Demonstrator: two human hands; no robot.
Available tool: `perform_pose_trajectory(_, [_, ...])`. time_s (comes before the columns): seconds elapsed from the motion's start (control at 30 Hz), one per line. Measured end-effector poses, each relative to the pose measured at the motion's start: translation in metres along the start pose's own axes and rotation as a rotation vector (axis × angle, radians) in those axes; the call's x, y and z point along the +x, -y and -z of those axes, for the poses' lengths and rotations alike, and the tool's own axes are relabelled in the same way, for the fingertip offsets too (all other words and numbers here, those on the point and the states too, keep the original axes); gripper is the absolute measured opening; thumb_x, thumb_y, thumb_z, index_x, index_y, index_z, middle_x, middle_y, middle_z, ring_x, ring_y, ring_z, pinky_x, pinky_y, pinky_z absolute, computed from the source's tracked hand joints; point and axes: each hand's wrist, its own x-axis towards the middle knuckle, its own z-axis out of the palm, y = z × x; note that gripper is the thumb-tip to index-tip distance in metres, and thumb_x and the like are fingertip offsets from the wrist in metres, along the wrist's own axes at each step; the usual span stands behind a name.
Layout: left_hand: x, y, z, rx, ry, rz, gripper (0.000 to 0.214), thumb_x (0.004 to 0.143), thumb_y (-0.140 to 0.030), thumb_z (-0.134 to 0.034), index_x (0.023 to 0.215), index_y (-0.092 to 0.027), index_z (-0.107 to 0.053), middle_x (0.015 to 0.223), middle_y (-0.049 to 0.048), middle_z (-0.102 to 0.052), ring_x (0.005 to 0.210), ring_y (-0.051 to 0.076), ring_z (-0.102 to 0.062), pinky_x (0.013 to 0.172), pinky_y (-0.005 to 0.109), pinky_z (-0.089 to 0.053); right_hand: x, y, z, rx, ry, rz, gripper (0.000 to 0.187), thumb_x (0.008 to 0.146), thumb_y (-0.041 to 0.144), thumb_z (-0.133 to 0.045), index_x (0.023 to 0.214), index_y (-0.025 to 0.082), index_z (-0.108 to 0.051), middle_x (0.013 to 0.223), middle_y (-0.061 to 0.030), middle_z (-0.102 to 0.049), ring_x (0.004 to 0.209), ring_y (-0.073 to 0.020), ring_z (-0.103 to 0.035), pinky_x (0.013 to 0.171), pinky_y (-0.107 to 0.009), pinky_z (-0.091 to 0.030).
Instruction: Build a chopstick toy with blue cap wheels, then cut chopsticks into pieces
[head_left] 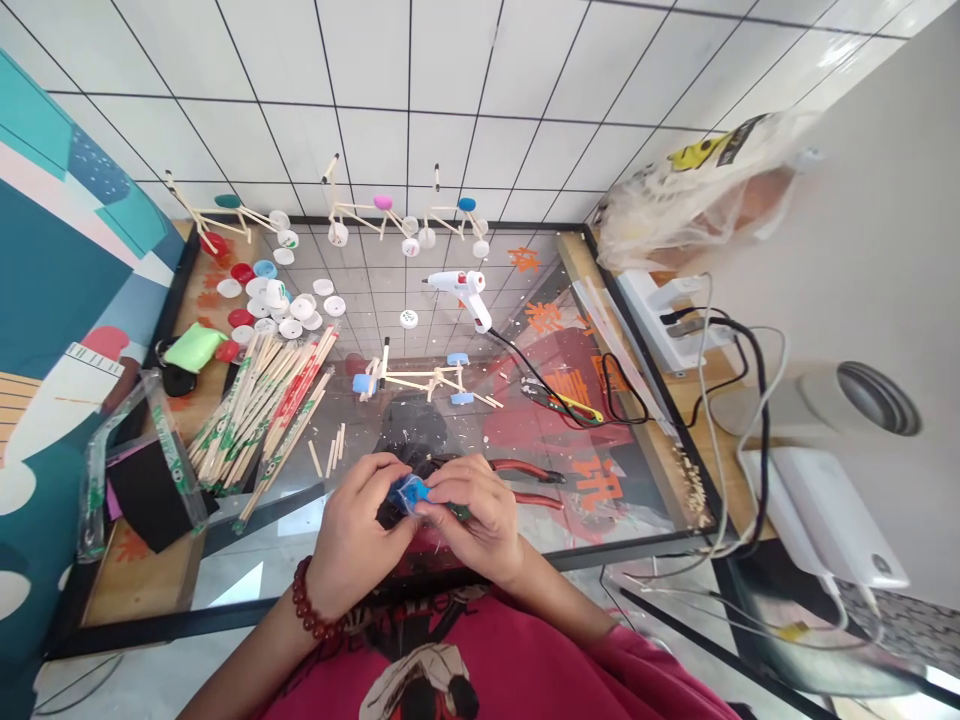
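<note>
Near the table's front edge, my left hand (361, 530) and my right hand (474, 512) meet around a small blue lump in clear plastic (411, 492). Fingertips of both hands pinch it; its exact kind is hard to make out. Partly behind my right hand lie red-handled pliers (529, 470). Just beyond the hands rests a small stick model with blue caps (427, 380), and a few short cut sticks (336, 450) are by my left hand.
A white glue gun (461, 290) lies mid-table, its black cord running right past a yellow cutter (576, 408). Bottle caps (289, 305) and chopsticks (262, 410) pile up on the left. Stick models (367, 215) stand along the tiled wall. A power strip (679, 320) is at right.
</note>
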Motion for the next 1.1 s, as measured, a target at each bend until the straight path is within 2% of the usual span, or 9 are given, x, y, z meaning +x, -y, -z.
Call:
perform_pose_trajectory(0.1, [-0.001,0.002,0.001,0.074,-0.051,-0.047,0.027,0.084,-0.016,-0.065,0.111,-0.018,-0.062,0.109,0.0103,-0.065,0.102,0.025,-0.065,0.090,0.040,-0.055,0.003,-0.001,0.001,-0.149,0.025,0.110,0.012,0.089,0.018,-0.068,0.100,0.024,-0.067,0.088,-0.0034,-0.072,0.080,-0.0171,-0.065,0.074,-0.035,-0.050])
perform_pose_trajectory(0.27, [-0.003,0.007,0.002,0.172,-0.083,-0.135,0.033,0.086,-0.011,-0.062,0.118,-0.016,-0.064,0.108,0.0122,-0.064,0.098,0.025,-0.065,0.087,0.040,-0.055,0.001,-0.003,0.000,-0.172,0.162,0.188,0.020,0.093,0.019,-0.056,0.110,0.023,-0.066,0.096,-0.0055,-0.070,0.089,-0.0196,-0.064,0.079,-0.037,-0.049])
perform_pose_trajectory(0.4, [-0.004,0.005,0.003,0.134,-0.090,-0.163,0.042,0.086,-0.010,-0.061,0.127,-0.021,-0.063,0.102,0.0095,-0.063,0.089,0.021,-0.065,0.078,0.034,-0.056,-0.001,0.000,-0.003,-0.156,0.054,0.067,0.024,0.089,0.013,-0.060,0.111,0.023,-0.060,0.090,-0.0047,-0.069,0.083,-0.0185,-0.064,0.075,-0.035,-0.050])
perform_pose_trajectory(0.53, [-0.001,-0.005,0.011,-0.092,-0.049,-0.093,0.049,0.087,-0.009,-0.060,0.132,-0.026,-0.060,0.099,0.0067,-0.063,0.087,0.018,-0.065,0.076,0.029,-0.056,0.001,0.003,-0.002,-0.144,0.016,-0.097,0.012,0.086,0.021,-0.066,0.097,0.022,-0.060,0.088,-0.0055,-0.068,0.081,-0.0190,-0.065,0.072,-0.033,-0.053])
perform_pose_trajectory(0.63, [0.001,-0.011,0.019,-0.269,0.076,0.031,0.043,0.086,-0.017,-0.065,0.128,-0.025,-0.062,0.103,0.0070,-0.064,0.081,0.017,-0.064,0.073,0.029,-0.057,0.002,0.001,-0.002,-0.152,0.072,-0.036,0.007,0.088,0.016,-0.062,0.092,0.022,-0.060,0.084,-0.0043,-0.070,0.075,-0.0170,-0.065,0.069,-0.031,-0.052])
perform_pose_trajectory(0.7, [0.002,-0.013,0.022,-0.296,0.075,0.088,0.031,0.088,-0.019,-0.064,0.119,-0.023,-0.066,0.102,0.0063,-0.064,0.076,0.015,-0.063,0.069,0.027,-0.056,0.002,-0.001,-0.003,-0.184,0.094,0.032,0.012,0.087,0.013,-0.061,0.095,0.021,-0.060,0.085,-0.0052,-0.071,0.075,-0.0176,-0.065,0.069,-0.032,-0.051])
perform_pose_trajectory(0.8, [0.001,-0.014,0.022,-0.160,-0.019,0.051,0.023,0.087,-0.016,-0.064,0.109,-0.022,-0.068,0.099,0.0056,-0.065,0.078,0.015,-0.064,0.072,0.027,-0.054,0.000,-0.003,-0.005,-0.229,0.135,0.089,0.016,0.086,0.011,-0.059,0.098,0.020,-0.059,0.084,-0.0057,-0.071,0.074,-0.0183,-0.063,0.069,-0.033,-0.050])
perform_pose_trajectory(0.93, [-0.001,-0.014,0.020,0.037,-0.056,-0.076,0.024,0.085,-0.010,-0.064,0.106,-0.020,-0.066,0.096,0.0063,-0.068,0.088,0.019,-0.066,0.081,0.031,-0.052,0.001,-0.003,-0.005,-0.243,0.174,0.144,0.015,0.085,0.010,-0.056,0.097,0.020,-0.057,0.083,-0.0057,-0.070,0.073,-0.0185,-0.061,0.068,-0.034,-0.048])
perform_pose_trajectory(1.1, [0.001,-0.014,0.019,0.268,-0.079,-0.177,0.010,0.083,-0.011,-0.066,0.082,-0.021,-0.064,0.070,0.0021,-0.065,0.068,0.020,-0.060,0.068,0.035,-0.046,0.002,-0.002,-0.003,-0.248,0.206,0.210,0.012,0.083,0.010,-0.052,0.088,0.021,-0.055,0.075,-0.0038,-0.066,0.068,-0.0183,-0.057,0.066,-0.035,-0.045])
